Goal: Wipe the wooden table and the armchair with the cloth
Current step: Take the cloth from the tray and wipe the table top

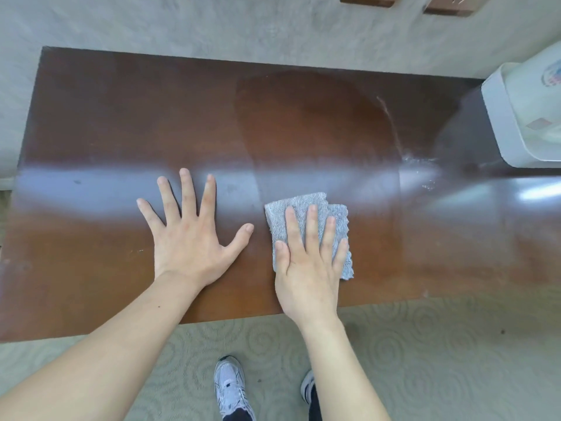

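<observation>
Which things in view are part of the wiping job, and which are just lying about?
Job:
wooden table
grey cloth, flat under the right hand
left hand, braced on the tabletop

Lying about:
white container at the table's right end
carpet

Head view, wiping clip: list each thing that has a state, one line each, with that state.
wooden table: partly wiped, a damp streaky patch right of centre
grey cloth: folded, flat on the table under the right hand
right hand: palm down, pressing the cloth
left hand: fingers spread, flat on bare wood, holding nothing
white container: at the table's right end, cut off by the frame
</observation>
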The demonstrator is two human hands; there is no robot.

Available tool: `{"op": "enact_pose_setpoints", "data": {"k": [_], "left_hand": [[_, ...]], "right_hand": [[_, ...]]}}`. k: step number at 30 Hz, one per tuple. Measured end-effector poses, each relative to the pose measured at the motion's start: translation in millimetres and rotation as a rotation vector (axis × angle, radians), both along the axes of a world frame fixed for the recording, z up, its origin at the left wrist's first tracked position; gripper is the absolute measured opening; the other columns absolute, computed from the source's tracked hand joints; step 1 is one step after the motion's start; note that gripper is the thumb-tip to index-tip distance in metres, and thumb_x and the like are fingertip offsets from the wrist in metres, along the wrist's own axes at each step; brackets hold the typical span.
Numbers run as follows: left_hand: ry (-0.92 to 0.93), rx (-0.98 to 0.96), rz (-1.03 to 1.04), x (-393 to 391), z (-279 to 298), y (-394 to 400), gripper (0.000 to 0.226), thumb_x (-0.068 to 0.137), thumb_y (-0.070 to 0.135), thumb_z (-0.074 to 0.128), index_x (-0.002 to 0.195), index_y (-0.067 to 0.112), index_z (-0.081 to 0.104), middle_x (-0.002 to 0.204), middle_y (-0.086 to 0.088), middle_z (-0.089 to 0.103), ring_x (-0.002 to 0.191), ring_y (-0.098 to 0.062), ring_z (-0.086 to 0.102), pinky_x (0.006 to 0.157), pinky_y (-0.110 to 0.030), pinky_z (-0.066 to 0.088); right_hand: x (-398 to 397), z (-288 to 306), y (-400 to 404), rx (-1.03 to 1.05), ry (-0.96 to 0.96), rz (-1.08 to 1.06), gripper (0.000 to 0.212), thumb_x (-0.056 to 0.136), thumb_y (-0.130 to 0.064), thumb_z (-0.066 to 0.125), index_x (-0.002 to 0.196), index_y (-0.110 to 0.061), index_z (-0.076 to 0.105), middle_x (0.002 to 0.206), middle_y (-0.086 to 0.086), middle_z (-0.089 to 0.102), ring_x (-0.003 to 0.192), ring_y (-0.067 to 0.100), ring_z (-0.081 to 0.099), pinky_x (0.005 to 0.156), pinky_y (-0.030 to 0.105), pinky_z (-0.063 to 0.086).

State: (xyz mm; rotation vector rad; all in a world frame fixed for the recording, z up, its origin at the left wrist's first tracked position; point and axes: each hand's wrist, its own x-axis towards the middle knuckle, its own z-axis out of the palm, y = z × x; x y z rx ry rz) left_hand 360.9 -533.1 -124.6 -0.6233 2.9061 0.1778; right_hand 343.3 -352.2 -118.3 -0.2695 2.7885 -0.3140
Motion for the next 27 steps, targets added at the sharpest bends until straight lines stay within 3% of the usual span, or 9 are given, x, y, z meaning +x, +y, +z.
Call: {"op": "enact_pose_setpoints", "data": {"k": [5, 9, 13, 17, 19, 22, 27], "left_hand": [[0.027, 0.004, 0.011, 0.8, -0.8, -0.2, 0.096, 0.086, 0.083, 0.014, 0.159, 0.021, 0.016, 0.168, -0.015, 0.009, 0.151, -0.045, 0.002, 0.115, -0.071, 0.005], [0.110, 0.100, 0.059, 3.1, 1.1, -3.0, 0.087, 0.086, 0.075, 0.025, 0.155, 0.021, 0.029, 0.167, -0.009, 0.017, 0.153, -0.038, 0.003, 0.119, -0.066, 0.002], [0.174, 0.174, 0.117, -1.0, 9.6, 4.8, 0.087, 0.085, 0.073, 0.028, 0.153, 0.019, 0.035, 0.165, -0.007, 0.026, 0.155, -0.032, 0.008, 0.120, -0.063, 0.004], [0.260, 0.214, -0.018, -35.6, 19.6, 47.0, 0.086, 0.084, 0.070, 0.036, 0.154, 0.020, 0.033, 0.163, -0.003, 0.032, 0.155, -0.024, 0.013, 0.124, -0.051, 0.011], [0.267, 0.214, -0.105, -60.8, 23.1, 79.8, 0.086, 0.084, 0.070, 0.038, 0.155, 0.023, 0.032, 0.164, -0.002, 0.029, 0.155, -0.024, 0.013, 0.125, -0.048, 0.012], [0.260, 0.202, -0.190, -97.6, 22.5, 122.9, 0.085, 0.084, 0.073, 0.038, 0.157, 0.029, 0.031, 0.166, -0.001, 0.023, 0.156, -0.024, 0.010, 0.126, -0.045, 0.008], [0.221, 0.189, -0.128, -143.3, 10.1, 159.5, 0.081, 0.089, 0.075, 0.027, 0.159, 0.035, 0.020, 0.170, -0.002, 0.007, 0.156, -0.024, -0.003, 0.126, -0.048, 0.003]], "right_hand": [[-106.5, -2.7, 1.7, 0.009, -0.014, 0.001, 0.056, 0.104, -0.050, 0.013, 0.156, -0.042, -0.007, 0.167, -0.006, -0.017, 0.151, 0.025, -0.023, 0.120, 0.052, -0.016], [-162.3, 0.4, 13.4, 0.017, -0.048, 0.090, 0.058, 0.104, -0.051, 0.015, 0.157, -0.040, -0.005, 0.167, -0.006, -0.016, 0.152, 0.024, -0.021, 0.121, 0.049, -0.015], [-125.7, -2.2, 39.9, -0.011, 0.024, 0.077, 0.059, 0.104, -0.050, 0.014, 0.158, -0.038, -0.007, 0.167, -0.004, -0.014, 0.152, 0.025, -0.020, 0.122, 0.046, -0.015], [-63.2, 3.7, 81.4, -0.033, 0.041, 0.053, 0.059, 0.103, -0.052, 0.015, 0.156, -0.042, -0.008, 0.167, -0.006, -0.014, 0.152, 0.022, -0.020, 0.123, 0.045, -0.010], [-42.7, 5.7, 103.0, -0.005, 0.039, 0.027, 0.059, 0.103, -0.054, 0.015, 0.155, -0.044, -0.011, 0.166, -0.006, -0.016, 0.153, 0.022, -0.019, 0.124, 0.046, -0.006], [-30.3, 9.9, 128.0, 0.015, 0.046, -0.004, 0.061, 0.102, -0.050, 0.022, 0.158, -0.036, 0.002, 0.167, -0.001, -0.004, 0.155, 0.026, -0.005, 0.122, 0.048, 0.004], [-44.0, 10.5, 159.5, 0.048, 0.032, -0.094, 0.063, 0.101, -0.048, 0.017, 0.159, -0.027, 0.005, 0.166, 0.002, 0.000, 0.154, 0.028, 0.001, 0.121, 0.049, 0.007]]}}
